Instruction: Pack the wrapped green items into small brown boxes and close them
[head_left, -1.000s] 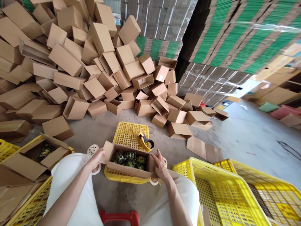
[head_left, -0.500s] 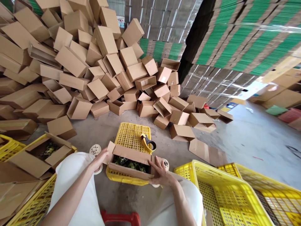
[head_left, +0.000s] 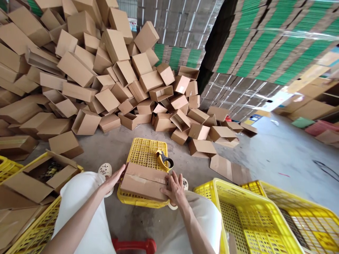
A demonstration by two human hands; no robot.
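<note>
A small cardboard box (head_left: 144, 181) lies on an upturned yellow plastic crate (head_left: 139, 148) between my knees. Its long top flaps are folded down, so the contents are hidden. My left hand (head_left: 114, 179) lies along the box's left end with its fingers stretched out flat. At the right end, my right hand (head_left: 175, 188) rests on the box with fingers spread, some of them over the top edge. A yellow and black tape dispenser (head_left: 162, 160) sits on the crate just behind the box, close to my right hand.
A large heap of cardboard boxes (head_left: 106, 77) fills the left and back. At my left, an open box (head_left: 31, 185) sits on a yellow crate (head_left: 39, 225). Deep yellow crates (head_left: 238, 211) stand at my right. A red stool (head_left: 132, 244) shows below me.
The box's flaps have been folded down over the dark green contents. My left hand has let go of the left flap and straightened, while my right hand has stayed at the right end.
</note>
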